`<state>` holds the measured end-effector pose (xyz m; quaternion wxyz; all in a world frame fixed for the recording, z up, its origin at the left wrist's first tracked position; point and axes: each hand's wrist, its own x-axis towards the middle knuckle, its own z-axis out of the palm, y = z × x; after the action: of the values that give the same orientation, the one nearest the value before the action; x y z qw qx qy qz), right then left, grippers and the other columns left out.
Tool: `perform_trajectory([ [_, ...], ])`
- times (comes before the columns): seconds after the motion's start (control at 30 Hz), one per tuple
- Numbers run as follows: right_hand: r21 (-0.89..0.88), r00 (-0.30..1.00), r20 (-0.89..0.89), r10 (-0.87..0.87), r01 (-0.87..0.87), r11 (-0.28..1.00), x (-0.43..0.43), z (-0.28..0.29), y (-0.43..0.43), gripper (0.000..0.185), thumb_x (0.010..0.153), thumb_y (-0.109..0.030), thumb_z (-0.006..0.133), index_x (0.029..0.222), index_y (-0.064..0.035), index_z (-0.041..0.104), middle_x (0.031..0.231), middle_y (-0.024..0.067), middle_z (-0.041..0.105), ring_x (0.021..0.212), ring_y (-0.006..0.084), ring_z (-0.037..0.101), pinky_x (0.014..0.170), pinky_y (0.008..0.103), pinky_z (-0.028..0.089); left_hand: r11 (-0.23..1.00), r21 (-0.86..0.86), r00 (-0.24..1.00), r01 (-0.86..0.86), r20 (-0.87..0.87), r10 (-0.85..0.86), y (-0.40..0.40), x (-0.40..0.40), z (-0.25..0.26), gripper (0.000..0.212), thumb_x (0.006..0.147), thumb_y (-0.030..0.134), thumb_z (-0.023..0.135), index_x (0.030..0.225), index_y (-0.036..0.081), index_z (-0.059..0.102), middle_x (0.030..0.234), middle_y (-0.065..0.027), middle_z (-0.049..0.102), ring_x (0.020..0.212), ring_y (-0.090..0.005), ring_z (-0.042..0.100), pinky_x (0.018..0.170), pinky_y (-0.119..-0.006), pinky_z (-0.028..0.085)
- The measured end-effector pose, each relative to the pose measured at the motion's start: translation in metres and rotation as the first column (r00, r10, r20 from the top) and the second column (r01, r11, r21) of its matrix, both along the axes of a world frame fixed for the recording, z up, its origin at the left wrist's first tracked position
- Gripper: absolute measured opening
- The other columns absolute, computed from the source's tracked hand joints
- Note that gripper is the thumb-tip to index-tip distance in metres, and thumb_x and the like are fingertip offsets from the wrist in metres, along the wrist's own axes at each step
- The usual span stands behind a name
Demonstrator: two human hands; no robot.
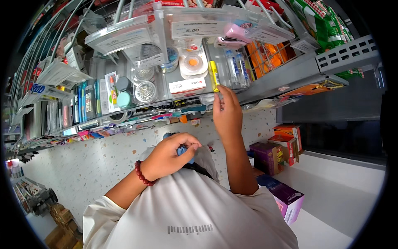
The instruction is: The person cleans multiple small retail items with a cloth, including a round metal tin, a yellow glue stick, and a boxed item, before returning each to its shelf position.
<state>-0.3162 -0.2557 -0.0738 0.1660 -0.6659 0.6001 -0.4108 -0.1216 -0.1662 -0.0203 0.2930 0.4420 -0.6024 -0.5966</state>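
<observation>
My right hand (228,105) reaches to the shelf edge, its fingertips at the lower end of a yellow tube (214,74) that stands in a shelf compartment; whether they grip it cannot be told. Left of the tube lie a small white box (187,86) and a white round-fronted pack (193,63). To its right stand blue-and-clear tubes (238,67). In front of my belly, my left hand (171,152), with a red bead bracelet (143,176) at the wrist, is curled around a blue cloth (181,151).
Clear tubs of metal pins or clips (145,91), a teal round container (123,99) and pens (81,101) fill the shelf leftward. Price holders (199,26) overhang it. Orange packs (267,57) sit in a wire basket at right. Below, boxes (264,157) stand beside a white ledge (335,177).
</observation>
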Motion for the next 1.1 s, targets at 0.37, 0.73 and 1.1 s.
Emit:
perform_trajectory([
  [0.37,0.294,0.838,0.418,0.350,-0.489,0.821,-0.014,0.017,0.092,0.035,0.085,-0.006,0.068,0.119,-0.0011,0.059,0.102,0.0125,0.064,0.085,0.0195,0.062,0.078,0.0315,0.050,0.975,0.131,0.973,-0.178,-0.124,0.194,0.024,0.002,-0.013,0.020,0.098,0.011,0.059,0.115,0.001,0.058,0.094,-0.0004,0.057,0.089,-0.0076,0.053,0.082,-0.025,0.045],
  [0.73,0.422,0.714,0.612,0.340,-0.658,0.623,0.037,-0.018,0.140,0.027,0.092,-0.011,0.064,0.115,0.0020,0.058,0.102,0.0116,0.067,0.095,0.0177,0.064,0.081,0.0315,0.050,0.982,0.053,0.955,-0.184,-0.228,0.191,0.029,0.022,0.003,0.039,0.089,0.012,0.068,0.124,0.006,0.050,0.098,-0.0001,0.047,0.092,-0.0079,0.047,0.083,-0.023,0.041],
  [1.1,0.479,0.665,0.674,0.323,-0.725,0.495,0.157,0.011,0.184,0.032,0.094,-0.009,0.056,0.124,0.0009,0.056,0.105,0.0061,0.063,0.095,0.0118,0.058,0.084,0.0283,0.047,0.972,0.030,0.925,-0.234,-0.302,0.232,0.102,0.172,0.005,0.034,0.092,0.011,0.067,0.122,0.004,0.054,0.102,-0.0021,0.057,0.096,-0.0086,0.054,0.086,-0.026,0.046],
])
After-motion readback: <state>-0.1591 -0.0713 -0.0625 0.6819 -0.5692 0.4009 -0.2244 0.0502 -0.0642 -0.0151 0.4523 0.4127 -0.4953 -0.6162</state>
